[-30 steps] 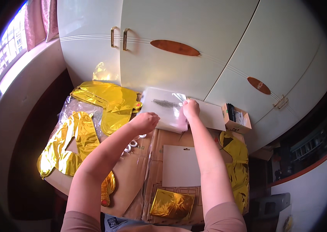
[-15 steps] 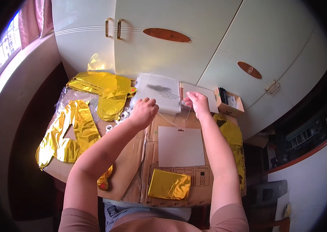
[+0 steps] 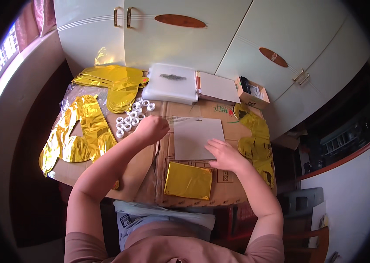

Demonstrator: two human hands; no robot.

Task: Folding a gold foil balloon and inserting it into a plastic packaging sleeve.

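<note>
My left hand [image 3: 155, 129] is closed, pinching the edge of a clear plastic bag [image 3: 181, 120] that is hard to make out against the cardboard. The bag lies toward the upper edge of a white card [image 3: 193, 141] with a small hang hole. Over the card's lower right side, my right hand [image 3: 223, 154] is open with fingers spread; whether it presses on the card I cannot tell. Just below the card is a folded gold foil balloon [image 3: 188, 180]. Several small white rolls [image 3: 128, 122] lie beside my left forearm.
Flat gold foil balloons [image 3: 121, 90] and a gold A-shaped one [image 3: 77, 140] lie on the left; more gold foil [image 3: 255, 136] is at the right edge. A stack of clear bags [image 3: 170, 83], a white-topped stack [image 3: 220, 86] and an open box [image 3: 253, 94] stand along the back.
Both hands have come down nearer to me, bringing the clear bag from above the back stack to the white card. My right hand has opened. My view has tilted lower.
</note>
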